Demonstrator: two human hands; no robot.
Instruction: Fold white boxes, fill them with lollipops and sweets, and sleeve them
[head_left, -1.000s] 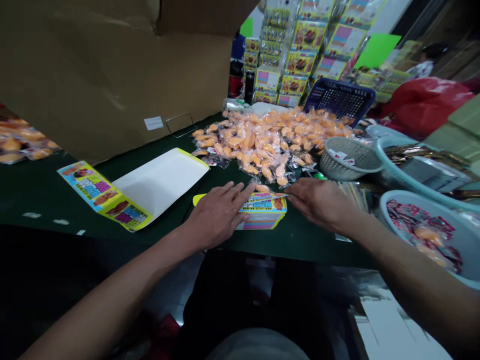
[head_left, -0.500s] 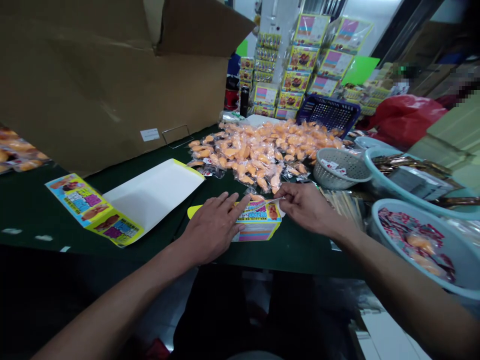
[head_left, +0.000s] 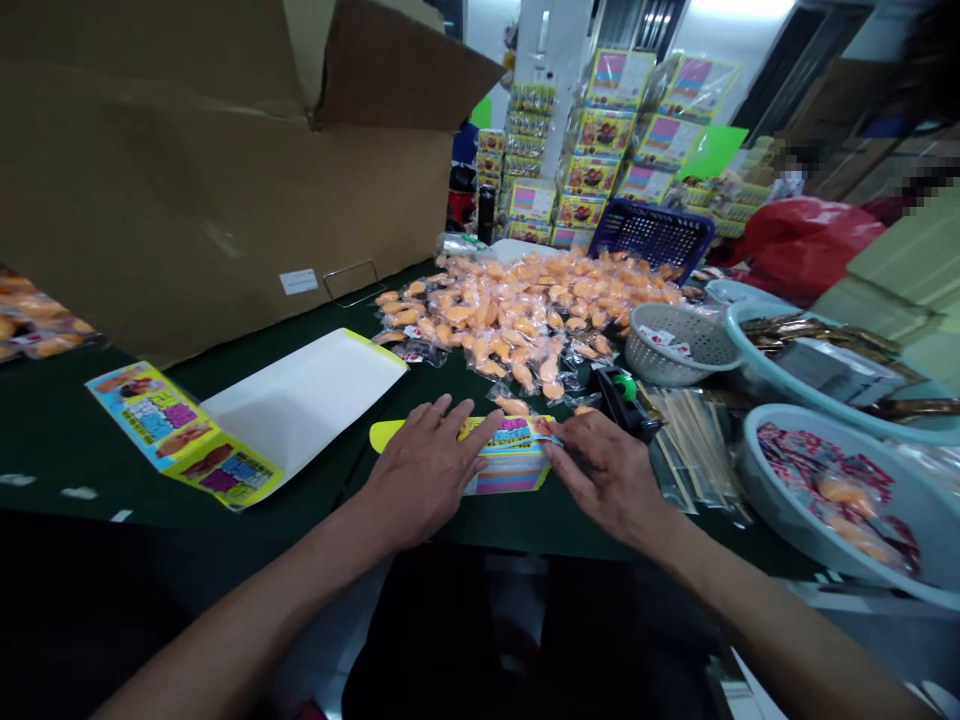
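Observation:
A small printed box (head_left: 510,470), yellow with pink and blue stripes, lies near the table's front edge. My left hand (head_left: 431,465) rests flat on its left part with the fingers spread. The fingers of my right hand (head_left: 600,465) are pressed together at the box's right end; whatever is between them is too small to tell. Just behind the box are wrapped orange pieces (head_left: 517,300) in a wide heap. A black tape dispenser (head_left: 622,395) with a green core stands behind my right hand.
An unfolded carton (head_left: 307,400) lies left, before a large cardboard box (head_left: 225,200). To the right are wooden sticks (head_left: 694,450), a grey basket (head_left: 679,345) and blue tubs (head_left: 847,500). A purple basket (head_left: 652,235) stands behind the heap.
My right hand has come down onto the box's right end, where it held a strip up above it before. The tape dispenser and sticks show more fully. My left hand stays on the box.

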